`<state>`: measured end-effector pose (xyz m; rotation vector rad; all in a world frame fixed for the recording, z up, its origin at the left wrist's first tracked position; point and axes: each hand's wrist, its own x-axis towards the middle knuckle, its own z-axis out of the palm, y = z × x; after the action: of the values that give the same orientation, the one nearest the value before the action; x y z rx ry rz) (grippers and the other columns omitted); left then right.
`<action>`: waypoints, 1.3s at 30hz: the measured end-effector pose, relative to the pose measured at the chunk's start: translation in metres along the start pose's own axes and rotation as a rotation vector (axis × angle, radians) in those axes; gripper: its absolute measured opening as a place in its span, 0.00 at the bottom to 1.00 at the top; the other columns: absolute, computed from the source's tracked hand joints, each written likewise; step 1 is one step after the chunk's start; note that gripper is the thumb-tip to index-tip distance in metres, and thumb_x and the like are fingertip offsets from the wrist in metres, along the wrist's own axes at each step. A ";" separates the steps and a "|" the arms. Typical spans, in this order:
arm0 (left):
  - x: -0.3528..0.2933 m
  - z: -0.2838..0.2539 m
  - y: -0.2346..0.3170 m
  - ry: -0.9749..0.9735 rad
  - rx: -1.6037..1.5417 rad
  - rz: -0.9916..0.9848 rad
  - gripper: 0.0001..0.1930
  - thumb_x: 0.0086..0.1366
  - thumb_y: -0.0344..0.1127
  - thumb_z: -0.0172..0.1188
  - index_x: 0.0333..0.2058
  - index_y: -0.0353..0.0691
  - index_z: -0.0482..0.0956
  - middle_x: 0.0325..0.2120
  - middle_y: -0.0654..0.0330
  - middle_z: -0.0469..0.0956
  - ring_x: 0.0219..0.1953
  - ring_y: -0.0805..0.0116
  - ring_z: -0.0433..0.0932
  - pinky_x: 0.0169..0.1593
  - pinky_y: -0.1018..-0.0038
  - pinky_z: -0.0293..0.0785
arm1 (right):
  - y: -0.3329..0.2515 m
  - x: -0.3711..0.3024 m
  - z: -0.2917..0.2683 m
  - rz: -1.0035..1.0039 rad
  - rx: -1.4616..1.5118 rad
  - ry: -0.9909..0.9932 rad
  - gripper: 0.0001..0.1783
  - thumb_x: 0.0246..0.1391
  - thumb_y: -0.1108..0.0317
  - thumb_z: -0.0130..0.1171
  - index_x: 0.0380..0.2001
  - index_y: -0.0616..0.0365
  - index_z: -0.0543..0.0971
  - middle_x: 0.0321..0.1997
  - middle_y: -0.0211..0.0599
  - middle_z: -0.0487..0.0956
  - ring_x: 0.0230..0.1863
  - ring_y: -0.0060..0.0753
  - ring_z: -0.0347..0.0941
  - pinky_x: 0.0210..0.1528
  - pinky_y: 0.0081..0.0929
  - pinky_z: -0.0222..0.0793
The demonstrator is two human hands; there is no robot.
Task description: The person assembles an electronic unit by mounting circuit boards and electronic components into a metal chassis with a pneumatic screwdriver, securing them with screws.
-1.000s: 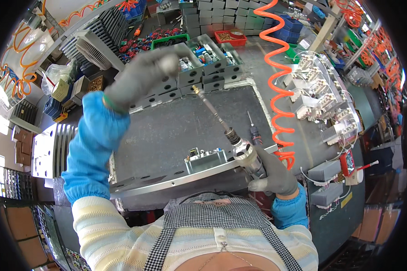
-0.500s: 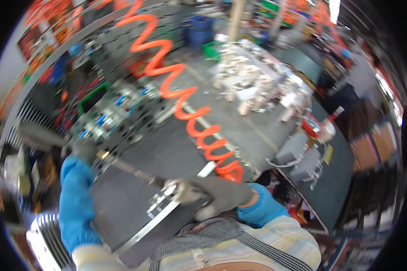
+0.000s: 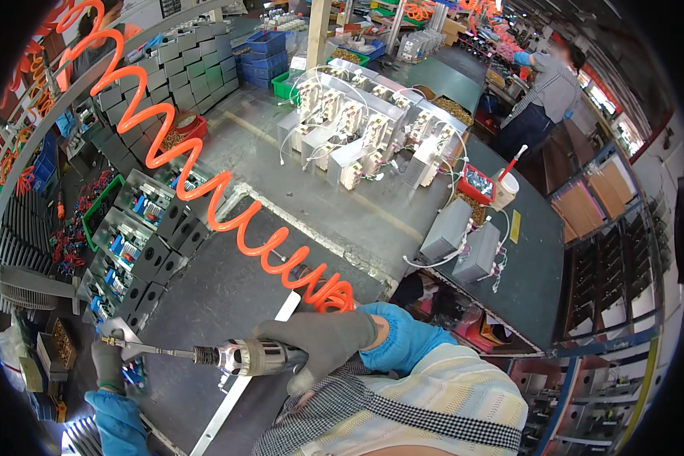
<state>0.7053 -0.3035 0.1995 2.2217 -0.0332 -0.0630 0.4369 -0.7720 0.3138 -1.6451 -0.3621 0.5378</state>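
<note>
My right hand (image 3: 319,342) is wrapped around a silver air screwdriver (image 3: 252,357), whose long bit points left. An orange coiled hose (image 3: 270,247) curls down to beside this hand. My left hand (image 3: 108,363), in a grey glove, is closed beside the brass-coloured end of the bit. What its fingers hold is hidden. Next to them lies a grey metal part (image 3: 126,334), with blue components just below it. Beneath the driver, a pale metal strip (image 3: 228,414) runs slantwise over the dark bench mat (image 3: 197,311).
Open metal cases with blue parts (image 3: 129,247) line the bench's left side. White wired assemblies (image 3: 357,125) stand on the far bench. Two grey boxes (image 3: 475,254), a red bin (image 3: 476,182) and a white tub (image 3: 505,190) sit right. A person (image 3: 543,95) stands beyond.
My view has turned and steadied. The screwdriver has swung to nearly level, its bit end now lower left beside the grey metal part. My left hand has moved down with it.
</note>
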 end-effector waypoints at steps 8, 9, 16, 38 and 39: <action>-0.019 0.055 -0.090 -0.257 0.049 -0.126 0.13 0.62 0.37 0.66 0.38 0.31 0.81 0.32 0.59 0.84 0.33 0.68 0.82 0.37 0.68 0.78 | 0.013 -0.001 0.007 -0.076 -0.027 0.006 0.51 0.40 0.53 0.72 0.66 0.59 0.63 0.46 0.48 0.81 0.47 0.43 0.80 0.51 0.37 0.75; -0.017 0.064 -0.099 -0.276 0.065 -0.053 0.11 0.62 0.35 0.66 0.37 0.32 0.81 0.32 0.59 0.83 0.32 0.69 0.81 0.36 0.69 0.78 | 0.010 -0.001 0.008 -0.034 -0.034 0.005 0.51 0.40 0.53 0.72 0.66 0.59 0.63 0.46 0.48 0.81 0.47 0.44 0.80 0.52 0.37 0.74; -0.034 0.081 -0.038 -0.521 -0.072 -0.186 0.12 0.63 0.38 0.62 0.37 0.34 0.85 0.27 0.57 0.84 0.31 0.62 0.83 0.34 0.65 0.77 | 0.015 0.004 0.010 -0.115 -0.081 0.092 0.50 0.39 0.55 0.72 0.66 0.59 0.63 0.46 0.48 0.81 0.47 0.45 0.80 0.52 0.38 0.74; -0.019 0.046 -0.074 -0.546 1.067 0.142 0.15 0.62 0.50 0.61 0.35 0.46 0.88 0.33 0.52 0.84 0.42 0.48 0.83 0.48 0.55 0.77 | 0.018 0.018 0.007 -0.129 -0.089 0.111 0.51 0.38 0.53 0.74 0.66 0.59 0.64 0.42 0.47 0.81 0.42 0.44 0.80 0.46 0.37 0.74; -0.023 0.045 -0.077 -0.543 1.068 0.137 0.15 0.62 0.50 0.61 0.35 0.46 0.88 0.33 0.52 0.84 0.42 0.48 0.83 0.48 0.55 0.77 | 0.015 0.020 0.006 -0.128 -0.114 0.103 0.51 0.38 0.53 0.74 0.65 0.59 0.64 0.42 0.47 0.81 0.42 0.44 0.80 0.46 0.37 0.74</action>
<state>0.6803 -0.2913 0.1115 3.1716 -0.6482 -0.7130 0.4490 -0.7586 0.2956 -1.7383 -0.4250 0.3401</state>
